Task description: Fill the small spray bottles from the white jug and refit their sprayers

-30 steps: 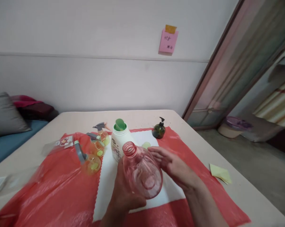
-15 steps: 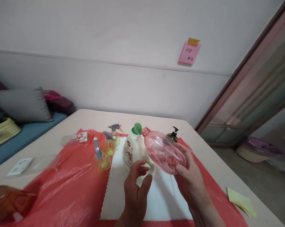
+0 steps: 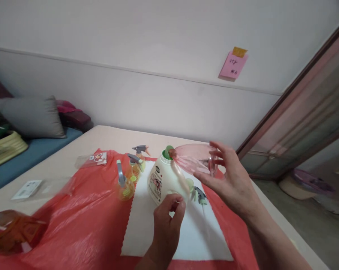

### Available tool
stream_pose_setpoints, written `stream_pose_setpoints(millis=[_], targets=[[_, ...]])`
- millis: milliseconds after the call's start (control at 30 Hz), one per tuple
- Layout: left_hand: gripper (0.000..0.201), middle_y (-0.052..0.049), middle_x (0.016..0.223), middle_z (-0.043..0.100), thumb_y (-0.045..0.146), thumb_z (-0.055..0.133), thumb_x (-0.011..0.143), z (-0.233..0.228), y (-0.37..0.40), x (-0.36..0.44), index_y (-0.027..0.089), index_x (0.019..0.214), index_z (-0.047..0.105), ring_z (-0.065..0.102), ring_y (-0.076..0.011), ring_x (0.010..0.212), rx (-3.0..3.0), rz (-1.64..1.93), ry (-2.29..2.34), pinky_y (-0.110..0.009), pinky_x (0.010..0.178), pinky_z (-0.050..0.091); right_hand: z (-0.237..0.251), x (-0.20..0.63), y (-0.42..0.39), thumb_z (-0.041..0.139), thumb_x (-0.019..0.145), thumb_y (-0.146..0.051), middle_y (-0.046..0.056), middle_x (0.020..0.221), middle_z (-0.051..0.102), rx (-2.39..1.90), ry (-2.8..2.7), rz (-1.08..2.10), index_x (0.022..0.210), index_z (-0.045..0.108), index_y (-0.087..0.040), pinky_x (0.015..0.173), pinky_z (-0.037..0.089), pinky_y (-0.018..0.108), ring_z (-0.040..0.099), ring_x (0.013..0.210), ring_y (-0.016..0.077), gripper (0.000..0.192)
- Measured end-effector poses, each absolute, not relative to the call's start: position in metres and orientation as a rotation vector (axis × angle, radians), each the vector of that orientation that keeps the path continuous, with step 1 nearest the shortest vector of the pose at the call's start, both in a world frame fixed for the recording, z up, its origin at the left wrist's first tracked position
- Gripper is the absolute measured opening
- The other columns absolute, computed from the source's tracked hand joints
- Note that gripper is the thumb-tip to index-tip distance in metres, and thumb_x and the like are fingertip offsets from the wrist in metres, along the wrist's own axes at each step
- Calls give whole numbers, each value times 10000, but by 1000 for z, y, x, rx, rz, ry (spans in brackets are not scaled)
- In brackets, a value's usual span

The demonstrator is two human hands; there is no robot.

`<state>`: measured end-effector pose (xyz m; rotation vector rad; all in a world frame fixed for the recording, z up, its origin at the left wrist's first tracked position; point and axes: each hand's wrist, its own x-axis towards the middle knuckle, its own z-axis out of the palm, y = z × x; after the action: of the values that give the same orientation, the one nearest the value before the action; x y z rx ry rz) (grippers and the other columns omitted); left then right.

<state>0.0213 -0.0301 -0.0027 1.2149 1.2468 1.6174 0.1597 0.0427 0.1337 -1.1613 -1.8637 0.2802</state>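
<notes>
My right hand (image 3: 228,176) holds a see-through pink bottle (image 3: 190,155) by its base end. The bottle lies nearly level, its neck at the mouth of a cream-coloured jug (image 3: 169,176). A green piece (image 3: 167,152) stands in the jug's opening, beside the bottle's neck. My left hand (image 3: 168,217) is at the lower front of the jug, thumb and fingers closed together. What they pinch, if anything, is hidden. Behind the jug's right side a grey trigger sprayer head (image 3: 200,197) shows on the white sheet (image 3: 147,240).
Several yellowish spray bottles (image 3: 126,189) with grey triggers stand left of the jug on red plastic sheeting (image 3: 87,210). An orange-liquid bottle (image 3: 14,230) lies at the left front. Clear packaging (image 3: 92,159) is behind it. A wall (image 3: 158,101) borders the table's far side.
My right hand has tipped the pink bottle closer to level, bringing its neck to the jug's mouth. My left hand's fingers have closed together. The view has tilted somewhat.
</notes>
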Motion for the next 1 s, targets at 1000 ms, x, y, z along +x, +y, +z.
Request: stream_pose_setpoints(millis=[1000], targets=[[229,-39,802,682,380,569,930,-7,-21,20,172,898,660,637,-161,732,1125,1583,1169,-245,685,487,183,96,93,738,702,-486,101,1414,507,-1045,-1844,310,1322,462,-276,1029,474,542,566,1217,301,711]])
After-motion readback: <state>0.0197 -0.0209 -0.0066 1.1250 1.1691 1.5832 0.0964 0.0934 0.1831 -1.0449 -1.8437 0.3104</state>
